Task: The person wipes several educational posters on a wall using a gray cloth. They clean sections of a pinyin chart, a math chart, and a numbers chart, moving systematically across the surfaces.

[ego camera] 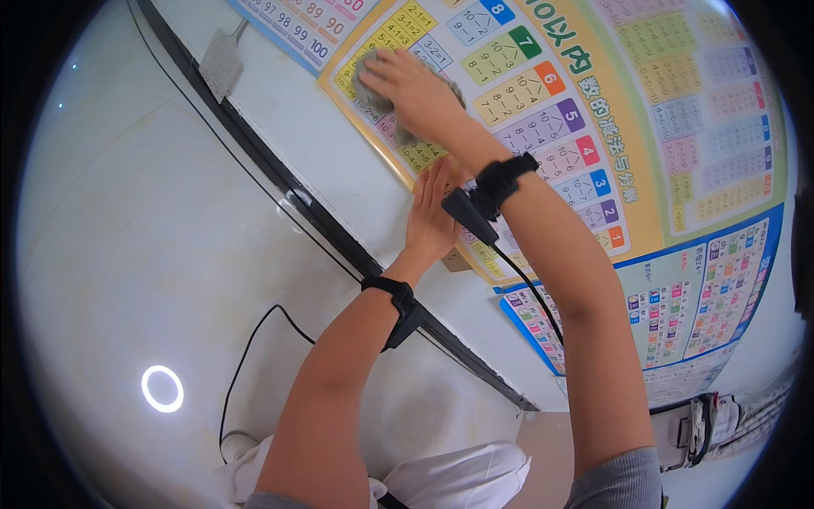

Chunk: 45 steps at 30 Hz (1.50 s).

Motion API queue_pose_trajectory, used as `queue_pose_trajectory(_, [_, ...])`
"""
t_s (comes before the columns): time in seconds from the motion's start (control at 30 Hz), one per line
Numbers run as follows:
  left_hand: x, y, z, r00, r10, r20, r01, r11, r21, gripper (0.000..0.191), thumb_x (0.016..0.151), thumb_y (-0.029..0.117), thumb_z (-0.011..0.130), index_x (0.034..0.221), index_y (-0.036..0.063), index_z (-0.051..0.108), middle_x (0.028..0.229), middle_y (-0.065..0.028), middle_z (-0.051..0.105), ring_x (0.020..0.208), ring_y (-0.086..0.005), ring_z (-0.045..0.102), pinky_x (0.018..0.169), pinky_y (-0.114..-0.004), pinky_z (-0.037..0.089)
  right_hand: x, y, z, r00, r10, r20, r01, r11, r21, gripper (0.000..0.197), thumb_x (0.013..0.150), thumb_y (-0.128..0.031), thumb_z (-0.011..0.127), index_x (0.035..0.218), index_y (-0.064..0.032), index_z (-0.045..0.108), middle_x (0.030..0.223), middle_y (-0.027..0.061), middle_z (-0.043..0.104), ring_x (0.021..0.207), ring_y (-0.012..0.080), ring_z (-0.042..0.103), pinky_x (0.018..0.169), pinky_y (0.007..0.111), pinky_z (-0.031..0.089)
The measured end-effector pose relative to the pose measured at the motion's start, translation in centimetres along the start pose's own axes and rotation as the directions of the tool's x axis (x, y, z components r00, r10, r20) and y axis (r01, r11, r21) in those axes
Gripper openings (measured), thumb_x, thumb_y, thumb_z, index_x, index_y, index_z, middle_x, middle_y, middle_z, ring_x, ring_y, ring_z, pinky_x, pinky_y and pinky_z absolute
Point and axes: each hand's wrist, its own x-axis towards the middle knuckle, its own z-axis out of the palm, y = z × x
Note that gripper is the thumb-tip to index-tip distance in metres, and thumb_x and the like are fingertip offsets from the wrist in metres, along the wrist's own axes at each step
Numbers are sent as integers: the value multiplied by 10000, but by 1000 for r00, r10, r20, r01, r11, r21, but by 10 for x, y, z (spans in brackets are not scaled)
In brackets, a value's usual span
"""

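Note:
My right hand [420, 95] presses a crumpled grey cloth [375, 83] against a yellow-bordered arithmetic poster [642, 210] with printed subtraction tables. The cloth bunches under the fingers and shows again beside the wrist. My left hand [435, 213] lies on the lower edge of the same poster, fingers extended, below the right wrist; part of it is hidden behind a black device on the right wristband. Nothing shows in the left hand's grip. Both wrists wear black bands, each with a black device and a cable.
A blue number chart [299, 32] adjoins the poster at the top, and a blue-edged phonetic chart [674, 299] at the lower right. A grey fly swatter [221, 63] stands by the dark baseboard strip [254, 146]. A cable [238, 369] runs over the pale floor [159, 254].

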Motion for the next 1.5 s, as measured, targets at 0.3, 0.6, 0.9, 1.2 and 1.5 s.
queue_pose_trajectory(0.3, [-39, -25, 8, 995, 95, -19, -95, 995, -12, 561, 813, 11, 553, 1354, 20, 407, 1371, -209, 369, 1307, -392, 348, 1099, -476, 301, -173, -29, -46, 994, 103, 29, -104, 992, 65, 497, 690, 34, 603, 1171, -92, 613, 1223, 58, 585, 1257, 253, 470, 1083, 404, 376])
queue_pose_trajectory(0.6, [-40, -15, 9, 986, 163, 40, -166, 981, 100, 595, 840, 85, 586, 1385, 0, 363, 1432, -225, 312, 1342, -409, 296, 1091, -468, 306, -330, -120, -45, 890, 448, 89, -452, 892, 27, 587, 658, 57, 615, 1223, -100, 580, 1275, 70, 545, 1288, 269, 432, 1090, 431, 372])
queue_pose_trajectory(0.9, [-38, 0, -1, 962, 154, 224, -204, 954, 219, 678, 829, 126, 641, 1411, 4, 316, 1443, -255, 282, 1332, -419, 294, 1085, -447, 303, -331, -170, 17, 731, 655, -192, -594, 749, 295, 441, 717, 57, 563, 1135, -71, 619, 1182, 83, 580, 1211, 287, 489, 1019, 428, 410])
queue_pose_trajectory(1.2, [-35, 67, 15, 701, 540, 466, -612, 790, 5, 572, 786, 60, 624, 1334, 79, 462, 1401, -152, 394, 1288, -365, 395, 1031, -449, 373, -386, -163, -34, 569, 646, -509, -609, 747, 267, 305, 755, -20, 580, 1028, -111, 680, 1142, 39, 636, 1145, 225, 547, 966, 390, 416])
queue_pose_trajectory(1.5, [-30, 105, 27, 588, 633, 504, -719, 694, -33, 630, 754, 51, 640, 1349, 207, 504, 1464, -116, 341, 1340, -362, 339, 1058, -459, 358, -425, -151, -42, 478, 679, -557, -827, 561, -26, 525, 757, 8, 555, 1232, -210, 608, 1312, -23, 544, 1246, 215, 469, 991, 387, 377])
